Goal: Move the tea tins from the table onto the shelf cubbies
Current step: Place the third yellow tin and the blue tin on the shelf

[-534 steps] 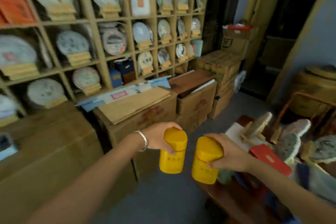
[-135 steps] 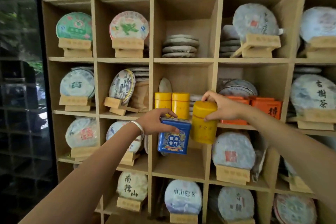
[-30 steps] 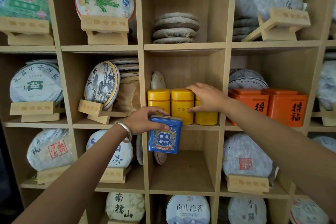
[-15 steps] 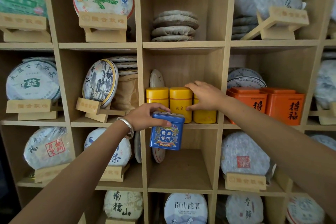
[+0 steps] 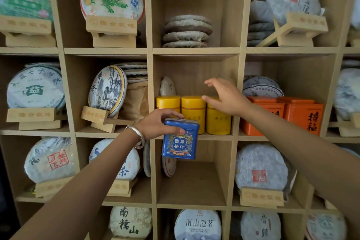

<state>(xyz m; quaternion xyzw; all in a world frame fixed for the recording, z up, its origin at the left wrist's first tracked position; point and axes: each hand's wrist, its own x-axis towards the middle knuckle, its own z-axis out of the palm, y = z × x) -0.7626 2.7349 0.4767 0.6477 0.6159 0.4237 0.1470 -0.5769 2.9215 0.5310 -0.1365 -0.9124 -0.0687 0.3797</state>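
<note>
Three yellow tea tins stand in a row in the middle cubby: the left one (image 5: 168, 103), the middle one (image 5: 193, 114) and the right one (image 5: 218, 122). My right hand (image 5: 224, 96) hovers just above the right tin, fingers spread, holding nothing. My left hand (image 5: 158, 122) grips a blue square tea tin (image 5: 180, 140) by its lid, in front of the shelf board (image 5: 214, 137) between the middle cubby and the cubby below (image 5: 191, 183).
Two orange tins (image 5: 300, 117) fill the cubby to the right. Wrapped round tea cakes on wooden stands (image 5: 108, 91) occupy the neighbouring cubbies. A tea cake (image 5: 169, 166) leans at the left of the lower cubby. A stack of cakes (image 5: 187, 32) lies in the cubby above.
My right hand has let go of the third yellow tin and lifted off it, fingers spreading. The blue tin in my left hand has stayed almost where it was.
</note>
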